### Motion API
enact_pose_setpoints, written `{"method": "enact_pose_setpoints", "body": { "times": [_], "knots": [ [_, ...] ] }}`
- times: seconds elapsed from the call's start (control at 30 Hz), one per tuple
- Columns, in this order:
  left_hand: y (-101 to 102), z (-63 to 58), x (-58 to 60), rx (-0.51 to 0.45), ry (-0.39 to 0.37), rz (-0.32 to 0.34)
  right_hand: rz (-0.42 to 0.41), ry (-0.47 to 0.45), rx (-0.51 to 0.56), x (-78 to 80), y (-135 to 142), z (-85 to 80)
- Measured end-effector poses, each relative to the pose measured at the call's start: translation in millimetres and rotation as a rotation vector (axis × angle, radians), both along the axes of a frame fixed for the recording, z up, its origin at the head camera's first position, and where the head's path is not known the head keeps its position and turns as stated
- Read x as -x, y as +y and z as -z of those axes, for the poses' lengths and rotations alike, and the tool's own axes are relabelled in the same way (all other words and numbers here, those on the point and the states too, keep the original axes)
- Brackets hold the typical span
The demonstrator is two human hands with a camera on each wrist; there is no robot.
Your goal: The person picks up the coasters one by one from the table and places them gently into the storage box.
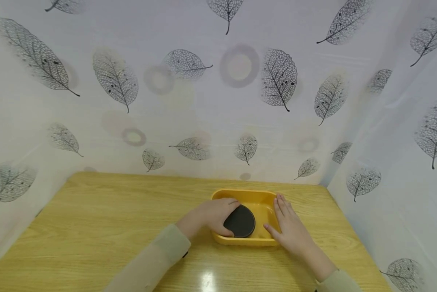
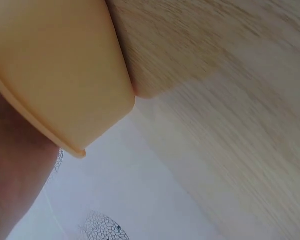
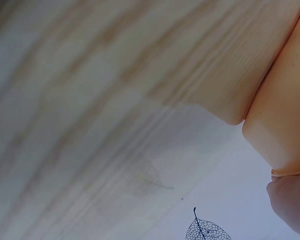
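Note:
A yellow rectangular tray [image 1: 245, 242] with rounded corners stands on the wooden table. Inside it, toward the left, is a flat black round disc [image 1: 240, 221]. My left hand [image 1: 215, 215] reaches over the tray's left wall and grips the disc, thumb at its near edge and fingers at its far edge. On the right wall rests my right hand [image 1: 291, 229], fingers straight along the rim and thumb pointing into the tray. The left wrist view shows the tray's outer wall [image 2: 60, 65] beside part of the hand [image 2: 12, 165]. A fingertip [image 3: 292, 200] touches the rim in the right wrist view.
The wood-grain table [image 1: 131, 219] extends to both sides of the tray. A pale curtain-like sheet [image 1: 204, 109] printed with dark leaves rises behind the table and along its sides.

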State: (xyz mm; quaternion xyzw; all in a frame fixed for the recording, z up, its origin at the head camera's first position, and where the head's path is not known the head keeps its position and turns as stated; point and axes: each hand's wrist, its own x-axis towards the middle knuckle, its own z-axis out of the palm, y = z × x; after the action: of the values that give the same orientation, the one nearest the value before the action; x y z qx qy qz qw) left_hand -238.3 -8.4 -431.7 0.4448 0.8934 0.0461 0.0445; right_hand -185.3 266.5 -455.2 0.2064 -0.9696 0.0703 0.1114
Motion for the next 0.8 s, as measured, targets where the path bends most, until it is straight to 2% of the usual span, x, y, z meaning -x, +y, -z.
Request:
{"method": "enact_pose_setpoints", "body": {
  "times": [0.17,0.33,0.57,0.8],
  "knots": [
    [-13,-4.7,-3.8,-0.046,0.007,0.009,0.003,-0.008,0.008,-0.5,-1,-1.4],
    [-30,-10.4,-9.6,-0.074,0.049,-0.008,0.002,-0.007,0.012,-0.3,-2,-1.7],
    [-64,-13.6,-19.9,-0.099,0.11,-0.076,-0.01,0.031,0.01,1.3,0,1.0],
    [-107,-20.7,-35.5,-0.103,0.183,-0.158,-0.014,0.006,0.021,2.3,1,2.1]
  ]
}}
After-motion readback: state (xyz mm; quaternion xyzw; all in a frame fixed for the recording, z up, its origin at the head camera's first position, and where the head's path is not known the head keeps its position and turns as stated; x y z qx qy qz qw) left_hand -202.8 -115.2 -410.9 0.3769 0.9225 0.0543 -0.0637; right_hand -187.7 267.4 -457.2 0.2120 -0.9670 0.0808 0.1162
